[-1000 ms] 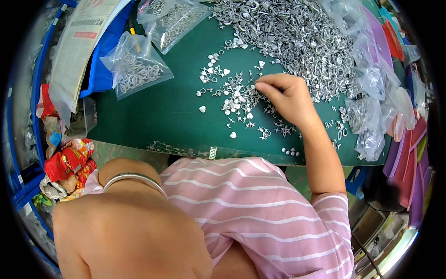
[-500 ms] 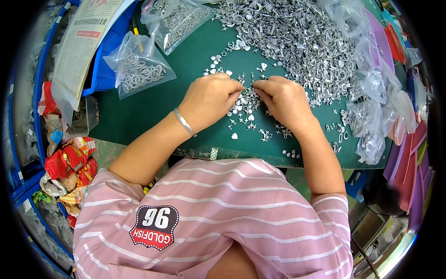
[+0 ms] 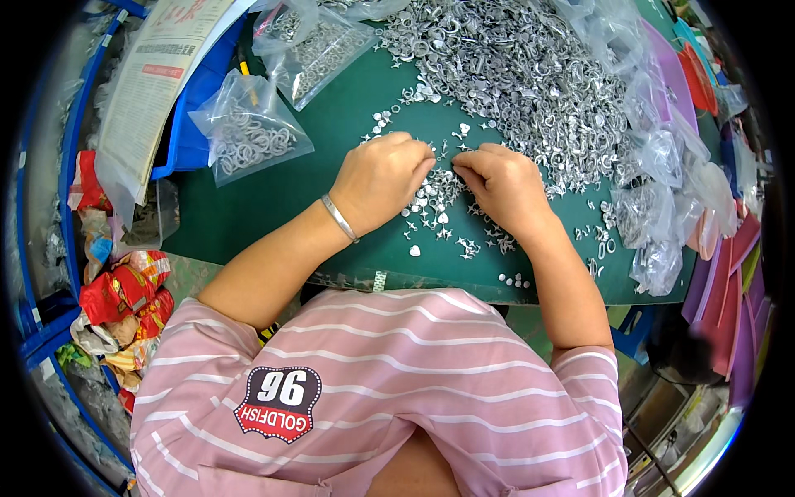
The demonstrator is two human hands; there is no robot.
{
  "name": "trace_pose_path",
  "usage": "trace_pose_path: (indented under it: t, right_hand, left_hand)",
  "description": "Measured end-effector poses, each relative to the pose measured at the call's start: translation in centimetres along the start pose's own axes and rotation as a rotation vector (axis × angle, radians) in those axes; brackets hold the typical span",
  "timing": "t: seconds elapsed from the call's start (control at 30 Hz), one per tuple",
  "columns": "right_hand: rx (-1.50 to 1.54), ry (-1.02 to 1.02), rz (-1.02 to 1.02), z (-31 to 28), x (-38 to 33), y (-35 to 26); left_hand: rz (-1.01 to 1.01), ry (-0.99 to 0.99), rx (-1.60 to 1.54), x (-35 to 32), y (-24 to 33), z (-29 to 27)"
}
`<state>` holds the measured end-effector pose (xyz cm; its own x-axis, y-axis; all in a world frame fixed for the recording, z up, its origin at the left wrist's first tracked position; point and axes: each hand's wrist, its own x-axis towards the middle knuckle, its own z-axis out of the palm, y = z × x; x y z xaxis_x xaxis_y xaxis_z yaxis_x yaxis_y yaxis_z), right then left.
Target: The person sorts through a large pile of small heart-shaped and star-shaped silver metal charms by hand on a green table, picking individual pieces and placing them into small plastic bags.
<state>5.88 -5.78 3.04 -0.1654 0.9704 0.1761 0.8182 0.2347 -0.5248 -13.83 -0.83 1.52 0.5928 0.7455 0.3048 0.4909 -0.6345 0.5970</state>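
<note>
Down on the green mat (image 3: 248,215), both hands meet knuckle to knuckle over a scatter of small silvery metal pieces (image 3: 435,203). The left hand (image 3: 381,178) lies palm down, fingers curled under, tips pinched at the scatter; a thin metal bangle (image 3: 339,218) rings its wrist. The right hand (image 3: 501,186) mirrors it, fingers bent and drawn together at the same spot. Whether either pinch actually has a piece in it, I cannot tell; the fingertips hide it.

Just beyond the hands spreads one large heap of shiny metal bits (image 3: 530,74), too many to count. Two clear plastic bags lie to the left: the nearer bag (image 3: 248,137) holds ring-shaped pieces, the farther bag (image 3: 319,45) finer ones. More crumpled clear bags (image 3: 654,199) bunch along the right edge. One heart-shaped piece (image 3: 415,249) sits alone near the mat's front.
</note>
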Motion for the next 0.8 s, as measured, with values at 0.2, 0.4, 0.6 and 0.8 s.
trace_pose_path:
  t: [0.2,0.4,0.6,0.8]
  right_hand:
    - [0.136,0.113,0.145,-1.2,-0.3,1.0]
    - [0.040,0.048,0.038,-0.6,-0.3,0.1]
    - [-0.040,-0.016,0.027,0.4,-0.3,-0.6]
    - [0.216,0.076,0.080,0.6,-0.2,-0.1]
  left_hand:
    - [-0.060,-0.002,-0.004,2.8,-0.2,-0.1]
    - [-0.077,0.012,0.090,4.1,-1.5,0.5]
    - [-0.116,0.065,0.011,4.4,-2.3,-1.0]
    - [-0.036,-0.034,0.153,4.0,-2.0,0.6]
